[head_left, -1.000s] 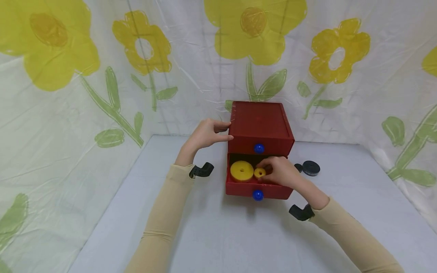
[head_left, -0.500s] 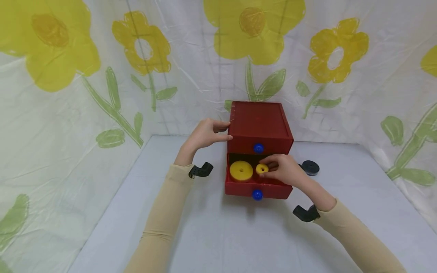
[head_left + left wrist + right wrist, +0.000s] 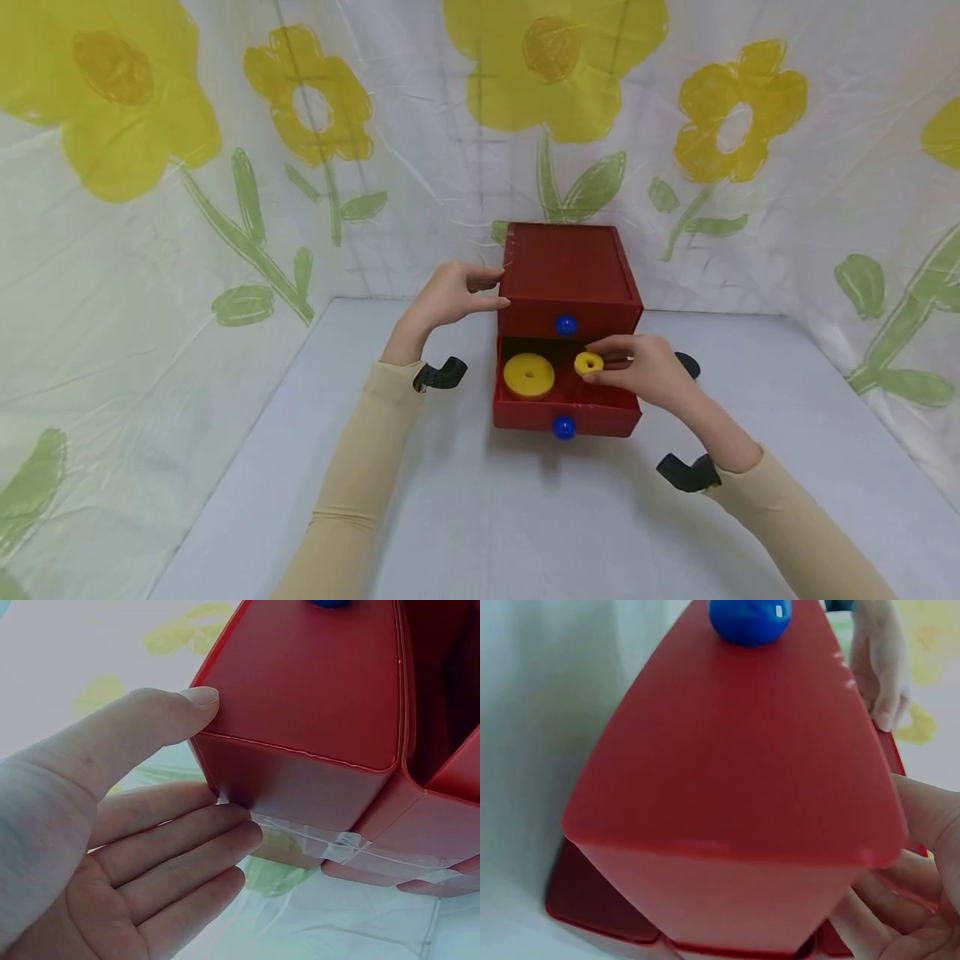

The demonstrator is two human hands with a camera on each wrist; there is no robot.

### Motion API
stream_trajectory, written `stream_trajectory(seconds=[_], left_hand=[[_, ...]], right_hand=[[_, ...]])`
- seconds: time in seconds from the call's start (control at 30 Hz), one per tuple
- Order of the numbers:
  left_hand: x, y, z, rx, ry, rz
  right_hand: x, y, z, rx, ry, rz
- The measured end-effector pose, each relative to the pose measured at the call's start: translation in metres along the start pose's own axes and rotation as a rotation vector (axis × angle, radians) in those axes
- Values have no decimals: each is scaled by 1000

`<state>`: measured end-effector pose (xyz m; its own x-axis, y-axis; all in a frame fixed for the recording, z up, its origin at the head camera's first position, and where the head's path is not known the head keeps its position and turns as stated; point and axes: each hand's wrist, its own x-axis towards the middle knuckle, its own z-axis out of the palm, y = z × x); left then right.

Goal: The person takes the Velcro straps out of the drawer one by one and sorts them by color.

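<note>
A red two-drawer box with blue knobs stands at the back of the table. Its lower drawer is pulled out, and its upper one is closed. In that lower drawer lies a large yellow disc with a small centre hole. My right hand pinches a small yellow ring between thumb and fingers, over the right part of the drawer. My left hand touches the box's left side with fairly straight fingers, the thumb at the front edge. The ring is hidden in the right wrist view.
A black disc lies on the table right of the box, partly covered by my right hand. Behind the white table hangs a white sheet printed with yellow flowers. The blue knob sticks out from the lower drawer.
My right hand has lifted the small yellow ring and moved it rightward, away from the large yellow disc. My left hand stays against the box.
</note>
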<state>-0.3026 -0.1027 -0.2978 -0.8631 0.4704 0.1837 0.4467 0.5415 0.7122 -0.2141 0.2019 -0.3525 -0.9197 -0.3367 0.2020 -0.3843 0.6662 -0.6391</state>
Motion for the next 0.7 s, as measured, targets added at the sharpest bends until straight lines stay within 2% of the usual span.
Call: stream_trajectory(seconds=[0.7], left_hand=[[2,-4,1,14,1,15]], right_hand=[[-20,13,-33,-3,90,94]])
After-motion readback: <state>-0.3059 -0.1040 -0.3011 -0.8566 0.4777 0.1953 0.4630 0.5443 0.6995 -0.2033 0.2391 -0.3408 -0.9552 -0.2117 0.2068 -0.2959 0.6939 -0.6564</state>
